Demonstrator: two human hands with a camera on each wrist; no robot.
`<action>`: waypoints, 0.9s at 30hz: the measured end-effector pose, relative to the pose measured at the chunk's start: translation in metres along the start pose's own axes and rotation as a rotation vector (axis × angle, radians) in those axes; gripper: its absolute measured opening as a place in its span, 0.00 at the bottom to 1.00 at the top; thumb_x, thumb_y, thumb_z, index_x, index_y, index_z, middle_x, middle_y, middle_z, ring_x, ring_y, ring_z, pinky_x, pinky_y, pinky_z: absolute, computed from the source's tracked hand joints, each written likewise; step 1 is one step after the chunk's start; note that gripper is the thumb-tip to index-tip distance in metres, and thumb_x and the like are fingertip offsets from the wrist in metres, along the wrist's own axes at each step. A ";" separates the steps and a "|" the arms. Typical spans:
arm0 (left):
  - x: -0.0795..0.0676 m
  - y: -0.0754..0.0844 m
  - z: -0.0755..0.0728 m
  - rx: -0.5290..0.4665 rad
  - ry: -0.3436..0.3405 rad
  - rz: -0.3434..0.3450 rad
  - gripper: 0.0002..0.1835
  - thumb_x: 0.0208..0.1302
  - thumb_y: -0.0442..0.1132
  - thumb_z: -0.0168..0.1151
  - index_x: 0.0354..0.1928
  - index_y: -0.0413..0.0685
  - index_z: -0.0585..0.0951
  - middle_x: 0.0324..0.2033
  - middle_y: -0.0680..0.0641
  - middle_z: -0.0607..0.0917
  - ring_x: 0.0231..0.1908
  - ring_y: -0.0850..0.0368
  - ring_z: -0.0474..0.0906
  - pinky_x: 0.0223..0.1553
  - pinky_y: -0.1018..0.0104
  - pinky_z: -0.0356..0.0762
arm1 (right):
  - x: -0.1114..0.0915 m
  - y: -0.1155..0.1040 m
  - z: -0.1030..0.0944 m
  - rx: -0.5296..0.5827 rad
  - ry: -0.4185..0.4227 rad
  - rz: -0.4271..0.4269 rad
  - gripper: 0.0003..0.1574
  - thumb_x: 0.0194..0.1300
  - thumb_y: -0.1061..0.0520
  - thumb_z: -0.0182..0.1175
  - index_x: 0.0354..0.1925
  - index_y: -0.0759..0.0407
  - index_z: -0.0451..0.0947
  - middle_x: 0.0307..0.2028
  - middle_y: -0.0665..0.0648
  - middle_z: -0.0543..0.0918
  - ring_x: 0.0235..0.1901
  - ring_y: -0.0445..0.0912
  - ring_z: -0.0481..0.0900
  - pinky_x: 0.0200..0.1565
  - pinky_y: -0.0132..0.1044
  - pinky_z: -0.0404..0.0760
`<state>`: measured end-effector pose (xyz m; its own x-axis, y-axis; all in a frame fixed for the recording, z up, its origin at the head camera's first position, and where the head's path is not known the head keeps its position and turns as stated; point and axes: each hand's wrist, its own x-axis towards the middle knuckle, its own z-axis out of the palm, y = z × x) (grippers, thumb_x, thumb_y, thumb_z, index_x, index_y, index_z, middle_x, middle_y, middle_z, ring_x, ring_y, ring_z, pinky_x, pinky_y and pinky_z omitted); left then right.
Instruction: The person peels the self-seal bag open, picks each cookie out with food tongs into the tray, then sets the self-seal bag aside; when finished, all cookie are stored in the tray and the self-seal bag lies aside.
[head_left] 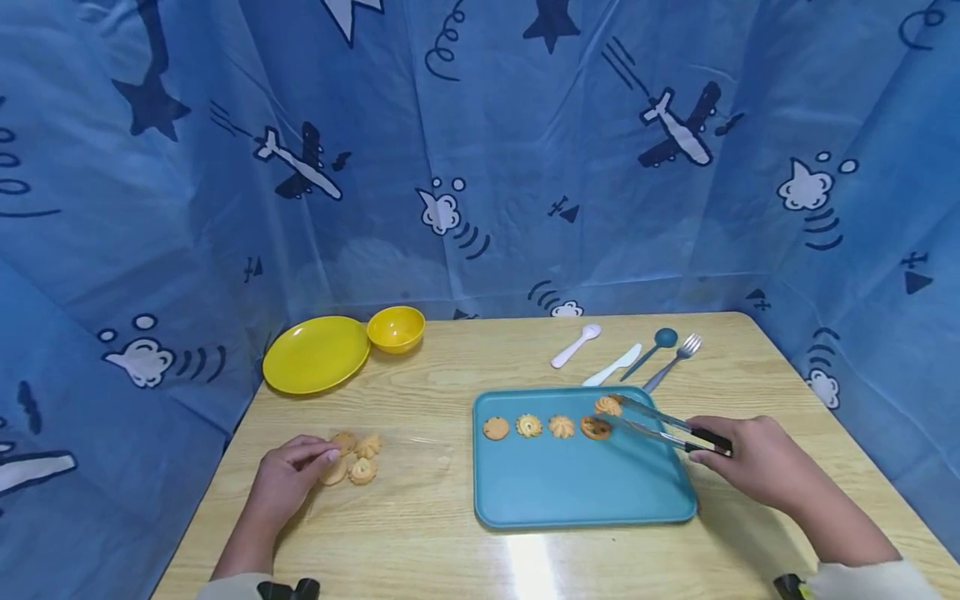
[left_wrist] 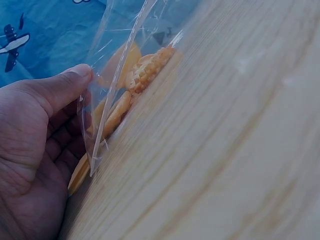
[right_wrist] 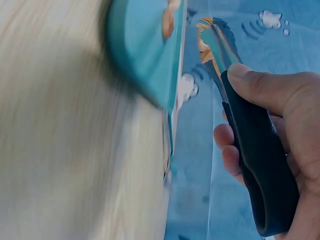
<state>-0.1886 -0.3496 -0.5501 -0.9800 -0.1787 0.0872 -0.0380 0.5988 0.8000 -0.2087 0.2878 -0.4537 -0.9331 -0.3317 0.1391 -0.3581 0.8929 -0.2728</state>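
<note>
My left hand (head_left: 288, 479) pinches the edge of a clear plastic bag (left_wrist: 112, 100) between thumb and fingers, on the left of the table. Several cookies (head_left: 363, 472) of different shapes lie in and by the bag. In my right hand (head_left: 761, 462) are metal tongs (right_wrist: 260, 155) with black handles, gripped round the handles. The tongs' tips hold a swirled cookie (head_left: 606, 406) over the back right part of a blue tray (head_left: 577, 496). A row of cookies lies along the tray: a round one (head_left: 496, 428), a ring-topped one (head_left: 528, 425), a ridged one (head_left: 561, 427) and a dark-flecked one (head_left: 596, 428).
A yellow plate (head_left: 317, 355) and a yellow bowl (head_left: 396, 329) stand at the back left. Behind the tray lie a pale spoon (head_left: 576, 346), a light knife (head_left: 612, 365), a dark teal spoon (head_left: 664, 338) and a fork (head_left: 681, 354). A blue patterned curtain (head_left: 487, 150) surrounds the table.
</note>
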 end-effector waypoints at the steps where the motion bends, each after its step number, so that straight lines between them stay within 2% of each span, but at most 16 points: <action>1: 0.000 0.000 0.000 -0.002 0.000 0.002 0.17 0.67 0.56 0.67 0.48 0.56 0.91 0.45 0.52 0.88 0.46 0.65 0.79 0.48 0.77 0.77 | -0.003 0.004 -0.001 -0.011 -0.004 0.009 0.26 0.61 0.49 0.74 0.56 0.55 0.85 0.26 0.41 0.83 0.21 0.34 0.69 0.23 0.30 0.68; 7: -0.001 0.001 0.000 0.001 0.006 0.001 0.16 0.67 0.56 0.67 0.47 0.56 0.91 0.44 0.53 0.88 0.47 0.65 0.79 0.48 0.77 0.77 | -0.012 0.017 -0.002 -0.028 -0.032 0.017 0.26 0.60 0.49 0.75 0.54 0.56 0.85 0.26 0.41 0.83 0.22 0.34 0.69 0.23 0.31 0.68; 14: -0.003 0.000 0.001 0.006 0.004 -0.007 0.17 0.67 0.55 0.67 0.48 0.54 0.91 0.45 0.52 0.88 0.47 0.65 0.79 0.49 0.78 0.76 | -0.009 0.019 0.002 -0.025 -0.061 0.028 0.25 0.59 0.52 0.75 0.54 0.57 0.85 0.28 0.42 0.85 0.23 0.34 0.71 0.24 0.30 0.71; 19: -0.002 0.000 0.002 0.025 0.013 -0.007 0.16 0.68 0.55 0.67 0.47 0.55 0.91 0.44 0.53 0.88 0.48 0.63 0.80 0.50 0.76 0.76 | -0.010 0.019 0.003 -0.022 -0.076 0.047 0.26 0.59 0.52 0.74 0.55 0.58 0.85 0.26 0.42 0.82 0.23 0.36 0.70 0.23 0.31 0.69; 23: 0.001 -0.001 0.002 0.026 0.015 -0.004 0.16 0.68 0.55 0.67 0.47 0.55 0.91 0.44 0.52 0.88 0.48 0.61 0.80 0.50 0.75 0.77 | -0.009 0.013 0.003 -0.010 -0.056 0.048 0.28 0.60 0.50 0.74 0.57 0.58 0.84 0.23 0.41 0.79 0.22 0.36 0.68 0.23 0.30 0.67; 27: 0.001 -0.002 0.002 0.019 0.016 -0.002 0.15 0.68 0.55 0.67 0.47 0.55 0.91 0.44 0.52 0.88 0.48 0.61 0.80 0.50 0.76 0.76 | -0.001 -0.009 0.003 0.035 -0.021 -0.009 0.29 0.61 0.48 0.74 0.58 0.56 0.83 0.23 0.40 0.78 0.21 0.34 0.67 0.22 0.30 0.67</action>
<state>-0.1900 -0.3494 -0.5522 -0.9766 -0.1928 0.0952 -0.0441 0.6130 0.7888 -0.2046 0.2793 -0.4538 -0.9303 -0.3461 0.1213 -0.3667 0.8788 -0.3054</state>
